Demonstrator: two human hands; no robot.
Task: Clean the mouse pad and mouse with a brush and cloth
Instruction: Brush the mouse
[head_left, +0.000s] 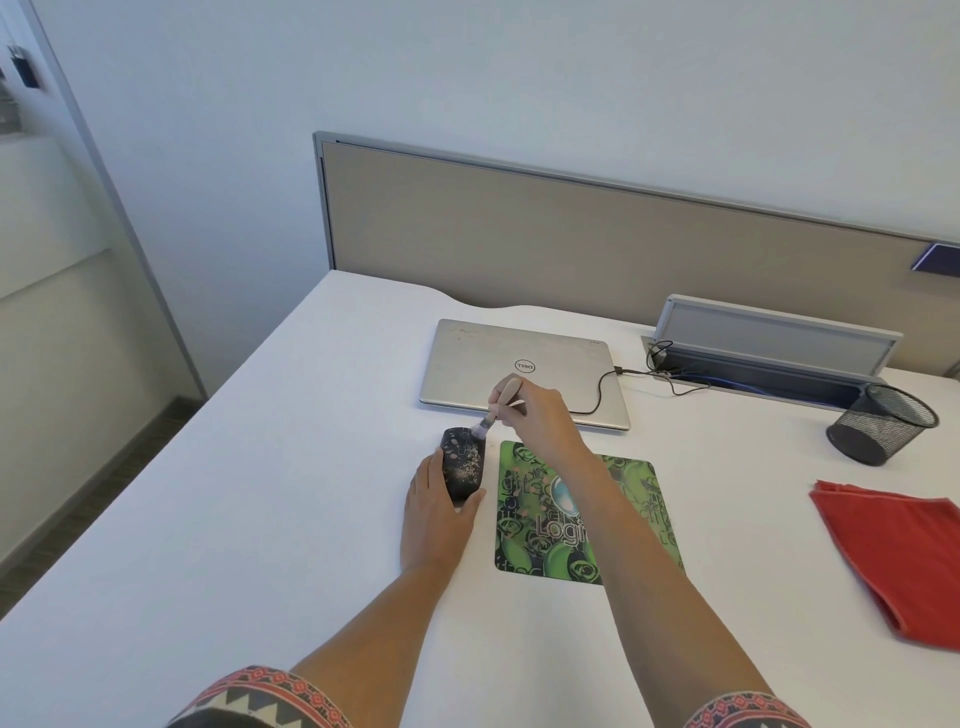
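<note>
A dark mouse (462, 460) speckled with pale dust lies on the white desk just left of the green patterned mouse pad (636, 509). My left hand (436, 512) holds the mouse's near end, with the thumb on one side and fingers on the other. My right hand (535, 410) grips a small brush (493, 408) with a pale handle. Its bristles touch the far end of the mouse. My right forearm crosses over the mouse pad and hides its middle. A red cloth (898, 551) lies folded on the desk at the far right.
A closed silver laptop (524, 358) sits behind the mouse with a black cable (602, 389) running right to an open cable tray (769, 364). A black mesh cup (878, 426) stands at the right. A beige partition (571, 234) backs the desk.
</note>
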